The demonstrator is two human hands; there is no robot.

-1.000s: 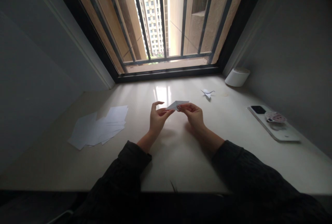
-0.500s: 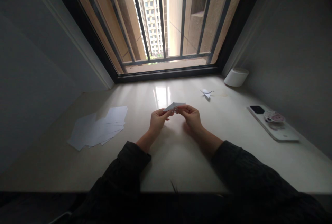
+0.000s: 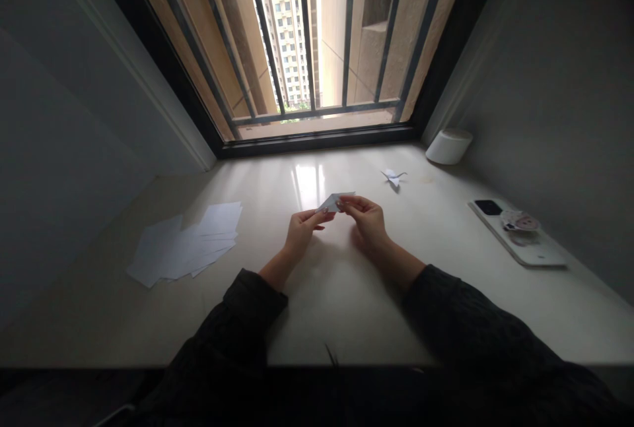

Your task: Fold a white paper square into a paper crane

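A small piece of folded white paper (image 3: 333, 202) is held between both hands above the pale tabletop. My left hand (image 3: 302, 229) pinches its left, lower side between thumb and fingers. From the right, my right hand (image 3: 365, 217) grips the paper with thumb and forefinger, the fingers curled. Part of the paper is hidden behind the fingertips. Beyond the right hand, a folded paper crane (image 3: 393, 178) rests on the tabletop, its thin points spread to both sides.
Several loose white paper sheets (image 3: 185, 242) overlap on the left of the table (image 3: 327, 308). At the right lies a white phone (image 3: 537, 249) with a round grip on its back. A white cylinder (image 3: 449, 146) stands near the barred window (image 3: 317, 51).
The right hand's fingertips have shifted slightly on the folded paper, and more of its face shows, tilted up a little. The left hand keeps its hold.
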